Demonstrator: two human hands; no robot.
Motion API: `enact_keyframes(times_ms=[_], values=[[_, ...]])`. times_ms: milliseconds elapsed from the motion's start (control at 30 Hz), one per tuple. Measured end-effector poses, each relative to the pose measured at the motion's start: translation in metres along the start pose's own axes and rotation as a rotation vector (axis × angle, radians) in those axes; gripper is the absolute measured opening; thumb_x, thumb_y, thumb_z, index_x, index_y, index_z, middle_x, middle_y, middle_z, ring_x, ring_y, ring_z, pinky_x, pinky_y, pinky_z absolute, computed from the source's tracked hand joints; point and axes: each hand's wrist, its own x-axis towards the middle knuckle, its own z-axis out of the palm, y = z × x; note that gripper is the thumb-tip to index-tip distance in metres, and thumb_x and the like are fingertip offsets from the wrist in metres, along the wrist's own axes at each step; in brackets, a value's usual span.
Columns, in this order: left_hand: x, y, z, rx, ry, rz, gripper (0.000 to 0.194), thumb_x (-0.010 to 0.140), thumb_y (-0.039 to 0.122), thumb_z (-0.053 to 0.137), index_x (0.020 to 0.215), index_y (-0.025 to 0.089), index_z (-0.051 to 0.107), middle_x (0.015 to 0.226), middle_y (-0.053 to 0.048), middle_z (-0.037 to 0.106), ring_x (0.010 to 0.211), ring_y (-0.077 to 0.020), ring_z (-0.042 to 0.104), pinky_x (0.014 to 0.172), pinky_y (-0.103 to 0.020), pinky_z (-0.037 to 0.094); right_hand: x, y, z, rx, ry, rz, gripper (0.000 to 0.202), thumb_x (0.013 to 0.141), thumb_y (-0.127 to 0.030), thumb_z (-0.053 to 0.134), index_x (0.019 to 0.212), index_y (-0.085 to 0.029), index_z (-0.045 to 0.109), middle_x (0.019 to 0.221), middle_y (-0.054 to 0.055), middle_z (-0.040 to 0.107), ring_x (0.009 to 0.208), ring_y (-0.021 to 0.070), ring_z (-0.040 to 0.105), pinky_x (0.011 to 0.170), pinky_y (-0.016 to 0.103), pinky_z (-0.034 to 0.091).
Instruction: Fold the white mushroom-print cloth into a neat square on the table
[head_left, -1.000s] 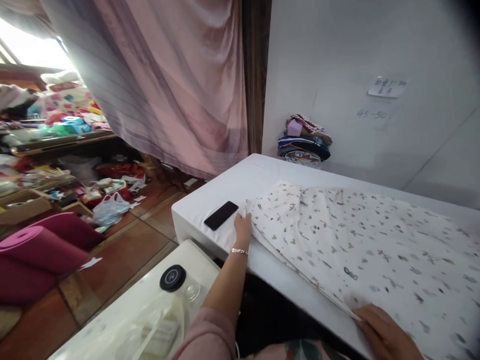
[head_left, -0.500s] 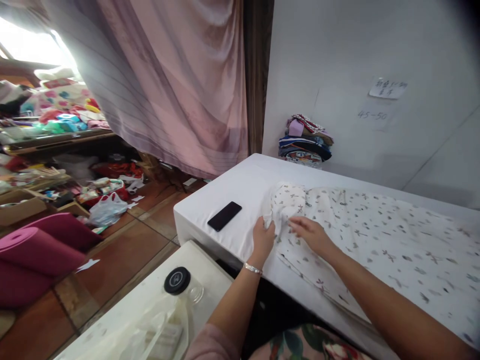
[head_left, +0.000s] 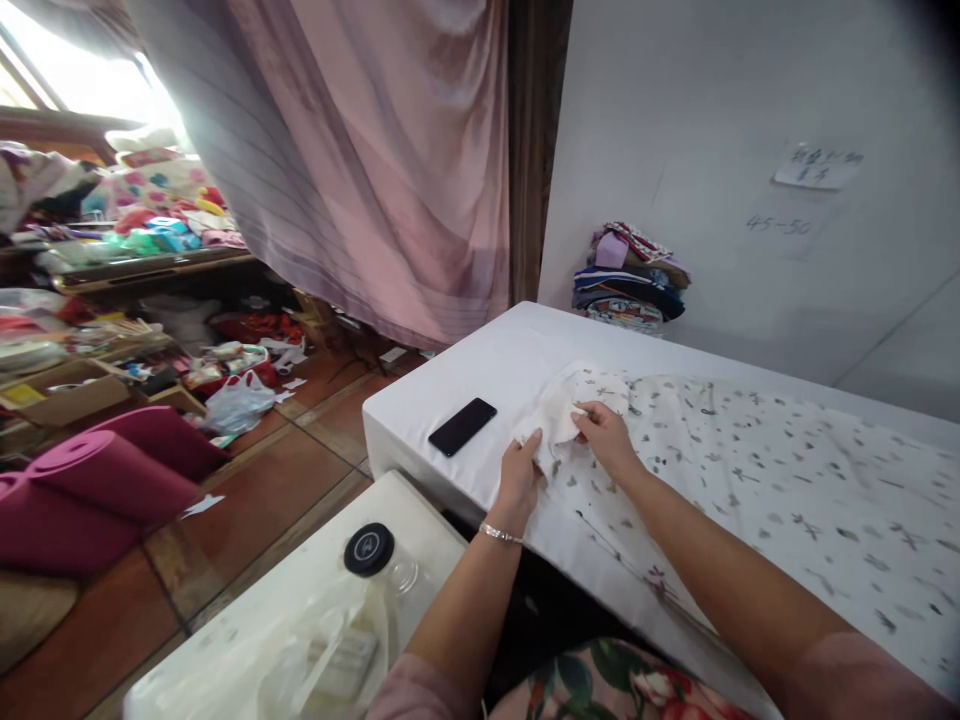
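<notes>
A white cloth with small leaf and dragonfly prints lies spread over the white-covered table. At its left end, my left hand, with a bracelet at the wrist, pinches the edge between thumb and fingers. My right hand grips a fold of the same cloth a little further right, and the plain underside shows between the two hands. A black phone lies flat to the left of my left hand.
Nearer me is a lower white surface with a black-lidded jar and a plastic bag. Folded clothes are stacked by the wall. A pink curtain hangs behind; pink rolls stand on the floor at left.
My right hand has closed on the cloth and lifted a fold, turning up its plain side. The view has shifted slightly to the left.
</notes>
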Motion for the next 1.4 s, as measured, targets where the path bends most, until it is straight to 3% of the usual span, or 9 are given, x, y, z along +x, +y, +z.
enact_keyframes(times_ms=[100,233,333,433,667,1200,1400], values=[[0.001,0.007,-0.004,0.019,0.067,0.021,0.031,0.067,0.038,0.072,0.084,0.015,0.06,0.07,0.0,0.06,0.059,-0.0111,0.054,0.059,-0.024,0.042,-0.006,-0.011,0.001,-0.07,-0.061,-0.079,0.027,0.072,-0.041,0.061,0.088,-0.019,0.06,0.057,-0.006,0.048,0.051,0.0119,0.048,0.05,0.025,0.041],[0.004,0.01,-0.007,0.464,0.209,0.353,0.029,0.074,0.036,0.064,0.061,0.017,0.047,0.055,0.006,0.043,0.053,-0.0082,0.039,0.054,-0.022,0.03,-0.014,-0.021,0.013,-0.192,-0.204,-0.162,0.021,0.073,-0.037,0.06,0.085,-0.02,0.06,0.06,-0.005,0.05,0.053,0.0112,0.048,0.049,0.023,0.039],[0.0,0.012,-0.005,0.797,0.199,0.576,0.029,0.081,0.027,0.055,0.058,0.019,0.04,0.056,0.006,0.039,0.055,-0.0096,0.035,0.054,-0.024,0.026,-0.016,-0.024,0.023,-0.164,-0.248,-0.131,0.02,0.072,-0.036,0.059,0.084,-0.02,0.06,0.06,-0.005,0.05,0.053,0.0112,0.048,0.048,0.023,0.039],[-0.006,0.014,-0.001,0.933,0.119,0.648,0.025,0.085,0.02,0.047,0.061,0.019,0.041,0.062,0.003,0.043,0.058,-0.0111,0.038,0.056,-0.025,0.029,-0.017,-0.024,0.028,-0.06,-0.26,-0.086,0.023,0.07,-0.036,0.059,0.086,-0.02,0.06,0.061,-0.004,0.051,0.053,0.0111,0.049,0.049,0.023,0.041],[-0.016,0.022,0.006,0.973,-0.005,0.674,0.02,0.089,0.017,0.038,0.078,0.02,0.055,0.075,-0.001,0.053,0.07,-0.0139,0.048,0.065,-0.025,0.034,-0.019,-0.021,0.028,-0.03,-0.264,-0.085,0.024,0.07,-0.032,0.059,0.09,-0.019,0.062,0.07,-0.001,0.059,0.063,0.0129,0.055,0.056,0.024,0.047],[-0.022,0.029,0.002,1.029,-0.018,0.672,0.012,0.083,0.016,0.043,0.081,0.02,0.055,0.077,-0.001,0.054,0.071,-0.0145,0.049,0.066,-0.026,0.036,-0.024,-0.02,0.027,-0.174,-0.263,-0.25,0.033,0.075,-0.019,0.047,0.1,-0.021,0.068,0.1,0.003,0.069,0.092,0.0178,0.062,0.088,0.035,0.047],[-0.011,0.027,-0.003,0.969,0.064,0.6,0.01,0.081,0.024,0.05,0.074,0.019,0.057,0.069,0.0,0.055,0.063,-0.0128,0.047,0.059,-0.024,0.034,-0.026,-0.021,0.029,-0.133,-0.356,-0.256,0.051,0.066,-0.01,0.04,0.107,-0.023,0.068,0.112,0.002,0.065,0.105,0.0175,0.058,0.098,0.036,0.043]])
